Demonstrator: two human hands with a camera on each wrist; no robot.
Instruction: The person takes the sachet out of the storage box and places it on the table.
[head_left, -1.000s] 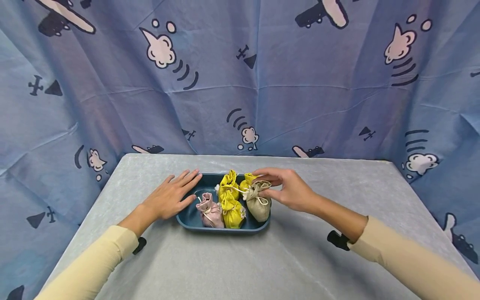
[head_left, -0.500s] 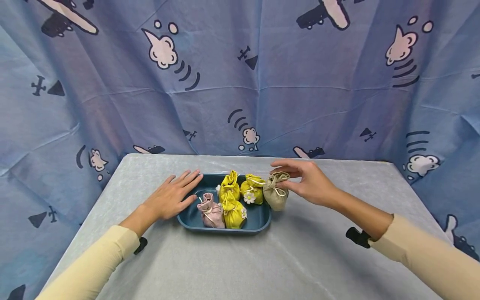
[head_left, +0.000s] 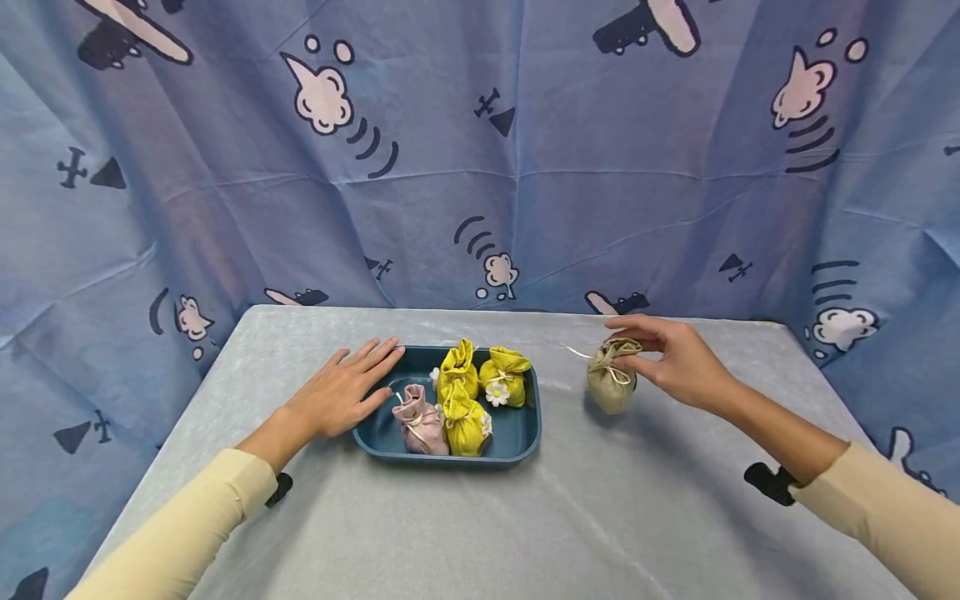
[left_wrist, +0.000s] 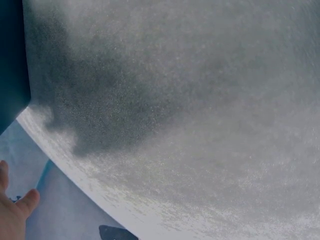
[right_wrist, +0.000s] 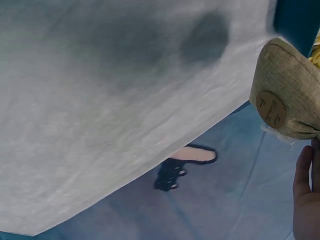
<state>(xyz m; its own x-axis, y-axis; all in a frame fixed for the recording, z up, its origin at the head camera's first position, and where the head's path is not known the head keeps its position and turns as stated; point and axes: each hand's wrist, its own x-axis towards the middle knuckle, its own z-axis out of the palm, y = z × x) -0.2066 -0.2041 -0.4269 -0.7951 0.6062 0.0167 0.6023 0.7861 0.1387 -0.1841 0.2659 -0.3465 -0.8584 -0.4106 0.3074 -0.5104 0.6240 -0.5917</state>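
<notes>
My right hand (head_left: 675, 362) pinches a small olive-beige drawstring pouch (head_left: 611, 387) by its gathered neck, above the table to the right of the blue tray (head_left: 450, 461). In the right wrist view the pouch (right_wrist: 287, 90) shows a round brown tag, and its shadow falls on the tabletop. My left hand (head_left: 337, 393) lies with straight fingers over the tray's left rim. Inside the tray are a pink pouch (head_left: 422, 423) at the front and yellow pouches: one at the front (head_left: 467, 429), one behind it (head_left: 456, 373), and one at the back right (head_left: 504, 379) with a white flower.
A grey cloth-covered table (head_left: 450, 533) carries the tray. Behind and beside it hangs a blue curtain (head_left: 420, 208) with printed aeroplanes and clouds. The left wrist view shows mostly tabletop (left_wrist: 200, 125) and part of the tray's side (left_wrist: 10, 60).
My right hand has carried the olive-beige pouch out of the tray and to the right. The yellow back-right pouch is now uncovered. My left hand has stayed in place.
</notes>
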